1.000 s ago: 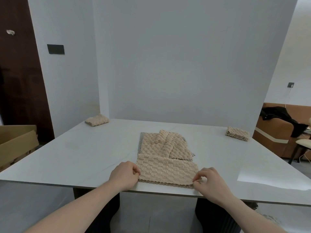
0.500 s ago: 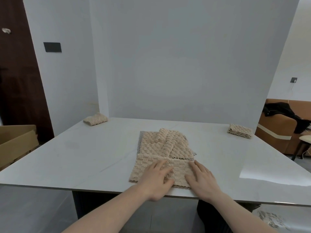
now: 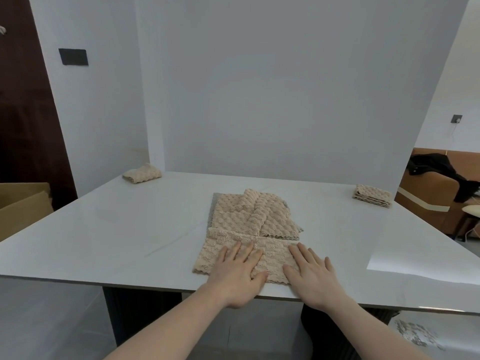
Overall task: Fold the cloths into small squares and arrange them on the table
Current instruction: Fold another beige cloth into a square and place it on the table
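Note:
A beige textured cloth (image 3: 226, 244), folded into a strip, lies near the front edge of the white table (image 3: 104, 229). My left hand (image 3: 237, 271) presses flat on its middle with straight fingers. My right hand (image 3: 313, 274) lies flat on its right end, partly on the table. Behind it sits a loose pile of beige cloths (image 3: 252, 216) over a grey one. One folded beige cloth (image 3: 142, 173) rests at the far left corner, and a folded stack (image 3: 372, 196) at the far right.
A white backdrop wall stands right behind the table. A cardboard box (image 3: 23, 203) sits on the left beside a dark door. On the right stand an orange sofa with a black garment (image 3: 441, 170) and a pale stool.
Both hands let go of the cloth's near corners, moved inward and flattened on top of the folded strip. The strip now lies slightly skewed to the left.

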{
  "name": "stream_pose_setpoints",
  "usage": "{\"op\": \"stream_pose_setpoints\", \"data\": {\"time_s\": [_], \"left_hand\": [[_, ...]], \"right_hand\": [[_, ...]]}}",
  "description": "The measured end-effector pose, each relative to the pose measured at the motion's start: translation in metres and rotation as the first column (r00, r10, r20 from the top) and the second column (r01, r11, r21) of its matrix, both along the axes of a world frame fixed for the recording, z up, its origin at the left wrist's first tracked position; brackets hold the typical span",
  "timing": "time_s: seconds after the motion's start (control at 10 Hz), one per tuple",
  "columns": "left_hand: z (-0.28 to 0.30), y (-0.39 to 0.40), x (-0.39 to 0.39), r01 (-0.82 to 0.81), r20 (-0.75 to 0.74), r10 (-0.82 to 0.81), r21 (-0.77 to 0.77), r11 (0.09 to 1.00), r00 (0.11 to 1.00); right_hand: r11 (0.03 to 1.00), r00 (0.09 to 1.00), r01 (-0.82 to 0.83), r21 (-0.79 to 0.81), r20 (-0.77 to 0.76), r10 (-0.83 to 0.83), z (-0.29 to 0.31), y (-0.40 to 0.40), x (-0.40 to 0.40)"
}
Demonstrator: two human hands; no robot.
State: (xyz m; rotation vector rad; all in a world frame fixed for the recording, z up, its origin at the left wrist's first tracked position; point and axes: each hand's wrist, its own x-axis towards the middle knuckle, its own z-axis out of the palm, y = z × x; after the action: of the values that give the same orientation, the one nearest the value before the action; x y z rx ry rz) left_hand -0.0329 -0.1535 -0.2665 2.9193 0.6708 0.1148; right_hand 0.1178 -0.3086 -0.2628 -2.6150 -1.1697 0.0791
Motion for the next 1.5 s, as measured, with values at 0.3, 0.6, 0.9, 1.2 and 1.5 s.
{"op": "stream_pose_setpoints", "data": {"time_s": [0.3, 0.6, 0.9, 1.2, 1.5], "left_hand": [[0.009, 0.000, 0.000, -0.018, -0.002, 0.018, -0.031, 0.999, 1.000], [0.005, -0.003, -0.005, -0.053, 0.012, 0.054, -0.033, 0.998, 0.998], [0.035, 0.043, -0.023, -0.047, 0.151, 0.056, -0.061, 0.997, 0.987], [0.001, 0.101, -0.057, -0.307, 0.281, 0.346, -0.173, 0.936, 0.895], [0.001, 0.104, -0.057, -0.243, 0.375, 0.322, -0.242, 0.939, 0.869]], "right_hand": [[1.000, 1.000, -0.002, -0.014, -0.003, 0.001, 0.003, -0.001, -0.002], [1.000, 1.000, 0.002, -0.010, 0.000, -0.002, 0.002, -0.002, -0.004], [1.000, 1.000, 0.003, 0.020, -0.017, -0.003, 0.004, -0.004, -0.004], [0.996, 0.997, 0.038, 0.079, -0.065, -0.033, 0.007, -0.004, -0.006], [0.926, 0.905, 0.359, 0.118, -0.285, -0.315, 0.021, 0.015, 0.007]]}}
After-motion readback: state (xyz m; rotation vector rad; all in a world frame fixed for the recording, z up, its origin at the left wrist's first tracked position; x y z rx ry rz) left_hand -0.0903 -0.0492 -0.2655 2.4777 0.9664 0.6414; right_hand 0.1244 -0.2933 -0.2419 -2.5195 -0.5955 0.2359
